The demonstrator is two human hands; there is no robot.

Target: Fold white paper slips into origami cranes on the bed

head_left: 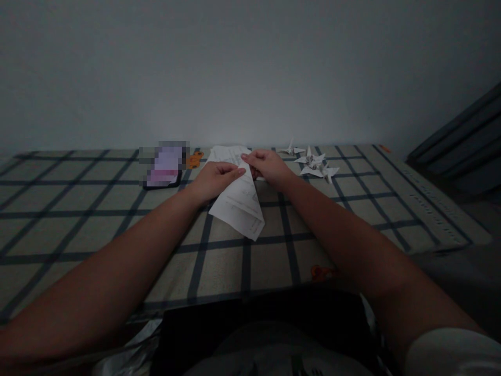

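A white printed paper sheet [239, 203] lies partly folded on the checked tablecloth [97, 209] in the middle of the view. My left hand [215, 180] rests on the sheet's left side with fingers curled, pinching the fold near its top. My right hand [268, 166] grips the same sheet from the right, fingers closed on its upper edge. The two hands nearly touch at the fold.
A phone with a lit screen [164, 167] lies left of the hands. Several folded white paper cranes [315, 163] stand to the right. A small orange object [194, 158] sits by the phone. A plain wall rises behind; the table's right edge [438, 209] drops off.
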